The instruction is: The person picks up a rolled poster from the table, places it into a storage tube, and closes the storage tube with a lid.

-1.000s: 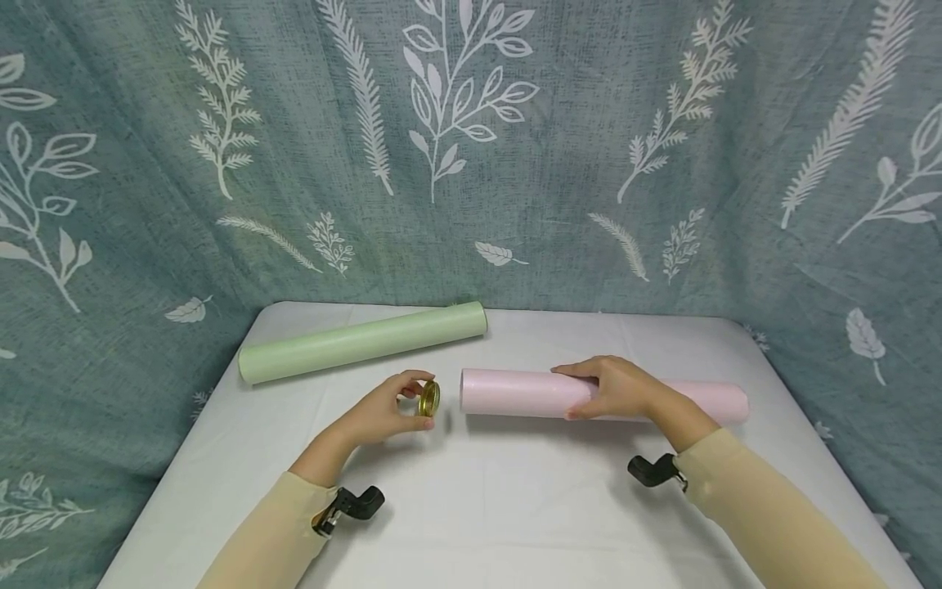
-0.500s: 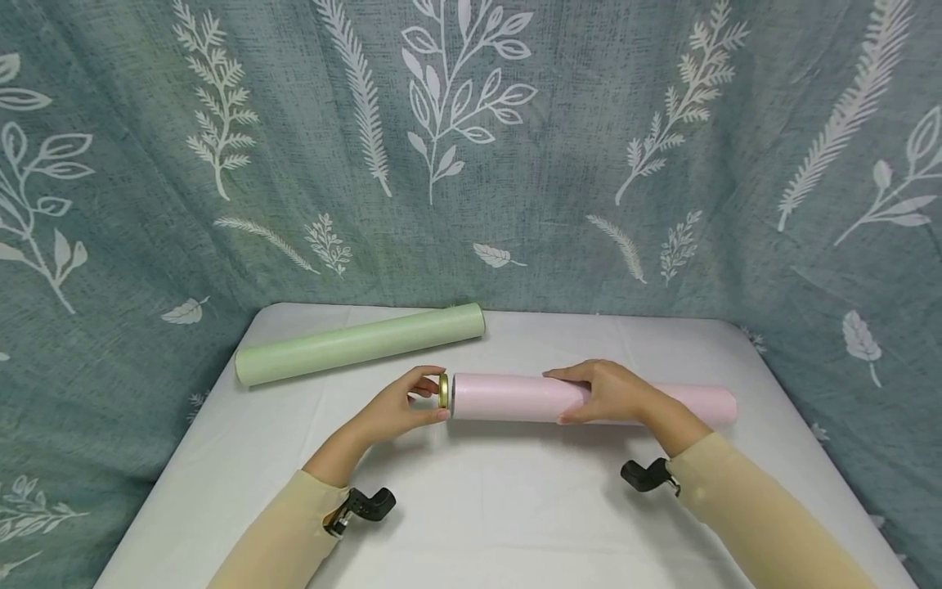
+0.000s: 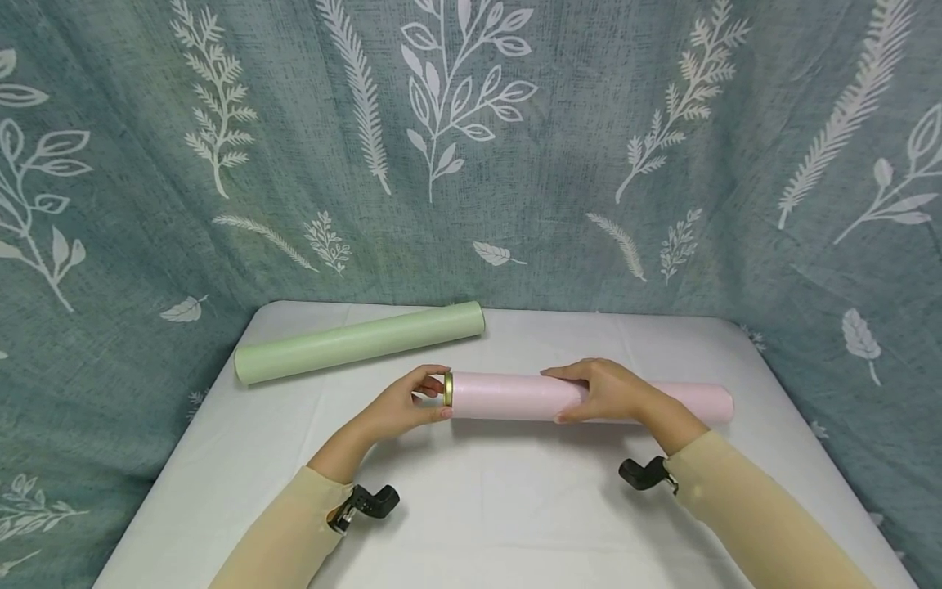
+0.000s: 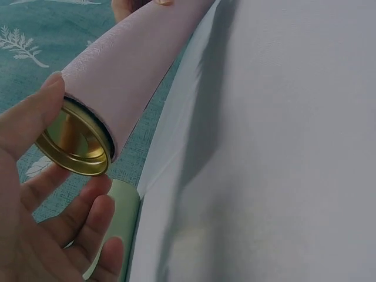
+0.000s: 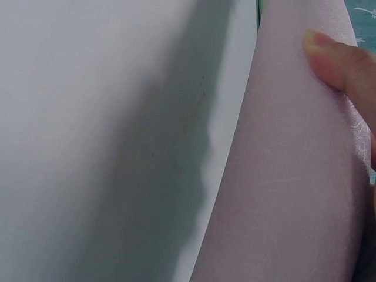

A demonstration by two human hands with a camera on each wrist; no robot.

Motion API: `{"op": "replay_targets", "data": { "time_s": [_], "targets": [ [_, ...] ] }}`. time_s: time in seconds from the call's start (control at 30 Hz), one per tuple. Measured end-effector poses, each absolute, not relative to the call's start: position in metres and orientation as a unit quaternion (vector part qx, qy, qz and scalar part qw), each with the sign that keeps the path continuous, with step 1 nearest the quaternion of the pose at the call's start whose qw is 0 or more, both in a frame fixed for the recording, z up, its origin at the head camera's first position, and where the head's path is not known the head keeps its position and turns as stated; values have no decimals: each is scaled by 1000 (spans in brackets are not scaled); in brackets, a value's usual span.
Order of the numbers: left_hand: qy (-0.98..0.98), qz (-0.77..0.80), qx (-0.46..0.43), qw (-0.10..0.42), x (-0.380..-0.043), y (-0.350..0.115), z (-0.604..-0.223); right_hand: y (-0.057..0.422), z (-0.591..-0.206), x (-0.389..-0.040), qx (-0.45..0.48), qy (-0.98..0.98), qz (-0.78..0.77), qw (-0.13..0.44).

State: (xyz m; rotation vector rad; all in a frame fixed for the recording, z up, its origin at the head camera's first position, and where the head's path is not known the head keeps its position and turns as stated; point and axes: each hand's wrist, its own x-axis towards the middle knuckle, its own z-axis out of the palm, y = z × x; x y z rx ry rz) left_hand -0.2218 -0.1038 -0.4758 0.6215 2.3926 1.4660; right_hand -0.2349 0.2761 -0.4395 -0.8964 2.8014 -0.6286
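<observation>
A gold metal lid (image 3: 447, 389) sits at the left end of a pink cardboard tube (image 3: 508, 396). My left hand (image 3: 401, 406) pinches the lid's rim between thumb and fingers. In the left wrist view, the lid (image 4: 85, 147) meets the tube's mouth, with a thin dark line showing along the joint; how deep it sits I cannot tell. Around the middle of the tube, my right hand (image 3: 614, 391) grips from above, its thumb (image 5: 335, 64) lying along the near side. The tube is held level, apart from the table, its shadow falling below.
Behind my left hand a pale green tube (image 3: 361, 342) lies slantwise on the white-covered table (image 3: 515, 507). A teal leaf-patterned cloth (image 3: 471, 245) hangs behind the table and at both sides. Black wrist-worn devices (image 3: 375, 501) stick out from both sleeves.
My left hand has carried the lid rightward and turned it to face the tube's end, closing the gap. The pink tube has shifted slightly left in my right hand's grip.
</observation>
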Motion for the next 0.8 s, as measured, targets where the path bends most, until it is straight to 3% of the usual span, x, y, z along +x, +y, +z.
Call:
{"op": "replay_targets", "data": {
  "time_s": [0.8],
  "targets": [
    [782,573,178,168,-220,-107,-477,268,-440,-238,-302,923,-225,76]
  ]
}}
